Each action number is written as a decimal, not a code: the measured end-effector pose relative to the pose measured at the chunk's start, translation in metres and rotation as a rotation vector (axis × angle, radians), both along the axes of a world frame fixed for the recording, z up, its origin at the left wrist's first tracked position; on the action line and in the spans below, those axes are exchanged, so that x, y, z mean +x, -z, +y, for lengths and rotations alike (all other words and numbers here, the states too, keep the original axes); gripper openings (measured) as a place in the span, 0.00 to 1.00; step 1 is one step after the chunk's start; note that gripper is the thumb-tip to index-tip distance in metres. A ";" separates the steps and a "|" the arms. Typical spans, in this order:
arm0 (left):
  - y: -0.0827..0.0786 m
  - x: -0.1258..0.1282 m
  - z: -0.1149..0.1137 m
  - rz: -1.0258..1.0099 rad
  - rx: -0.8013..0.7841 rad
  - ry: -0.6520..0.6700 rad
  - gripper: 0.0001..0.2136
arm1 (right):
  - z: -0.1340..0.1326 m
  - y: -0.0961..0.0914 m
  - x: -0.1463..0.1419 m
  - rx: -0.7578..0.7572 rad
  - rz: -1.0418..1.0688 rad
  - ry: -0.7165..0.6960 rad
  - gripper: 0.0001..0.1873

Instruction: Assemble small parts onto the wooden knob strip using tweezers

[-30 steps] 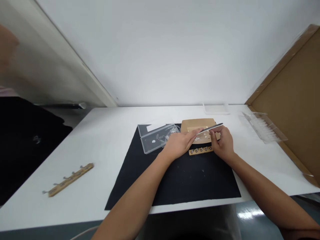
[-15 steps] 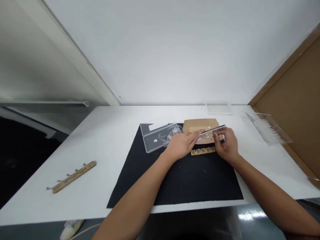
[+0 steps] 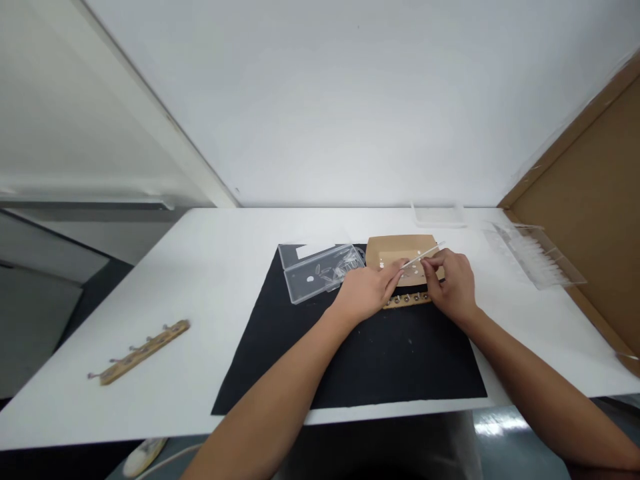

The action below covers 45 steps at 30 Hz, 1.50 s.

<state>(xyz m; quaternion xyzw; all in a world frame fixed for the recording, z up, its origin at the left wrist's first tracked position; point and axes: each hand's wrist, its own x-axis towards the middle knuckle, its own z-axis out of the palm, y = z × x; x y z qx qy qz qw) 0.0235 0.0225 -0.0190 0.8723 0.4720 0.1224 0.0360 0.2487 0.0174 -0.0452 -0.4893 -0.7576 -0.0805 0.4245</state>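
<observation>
A thin pale strip that looks like a nail file [image 3: 419, 257] slants up to the right between my hands, edge-on to me. My left hand [image 3: 364, 291] is closed on its lower left end. My right hand [image 3: 454, 283] pinches thumb and fingers together right against the strip; whatever lies between those fingertips is too small to make out. Below both hands is a brown paper tray [image 3: 400, 241] with small white bits in it. A wooden strip with metal clips [image 3: 406, 300] lies just in front of the tray, partly covered by my hands.
An open clear plastic box [image 3: 303, 283] with clear nail tips lies left of the tray on a black mat [image 3: 390, 363]. Another wooden strip with metal stems [image 3: 143, 352] rests at left. At right are a clear pack [image 3: 537, 257] and, further back, a clear container [image 3: 439, 217].
The nail file has turned from showing its dark face to lying nearly edge-on and pale. My right fingertips have shifted slightly left along it; my left hand stays about where it was.
</observation>
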 end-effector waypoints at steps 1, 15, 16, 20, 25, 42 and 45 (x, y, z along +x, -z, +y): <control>-0.001 0.001 -0.001 0.006 -0.004 -0.002 0.25 | -0.001 -0.001 -0.002 0.002 -0.012 -0.007 0.07; -0.006 0.008 -0.005 0.011 -0.053 -0.036 0.23 | -0.001 -0.006 -0.004 0.034 -0.097 0.051 0.08; -0.005 0.008 -0.005 0.008 -0.054 -0.041 0.23 | 0.000 -0.006 -0.004 0.036 -0.099 0.045 0.08; -0.005 0.007 -0.004 -0.015 -0.068 -0.054 0.22 | 0.001 -0.002 -0.006 0.033 -0.120 0.007 0.08; -0.005 0.008 -0.005 -0.021 -0.077 -0.070 0.22 | 0.001 -0.002 -0.007 0.032 -0.142 0.000 0.08; -0.012 0.011 -0.009 -0.074 -0.091 -0.070 0.22 | 0.001 -0.008 -0.010 0.033 -0.093 0.051 0.08; -0.015 0.013 -0.011 -0.040 -0.111 -0.086 0.22 | 0.003 -0.010 -0.007 0.015 -0.037 0.083 0.09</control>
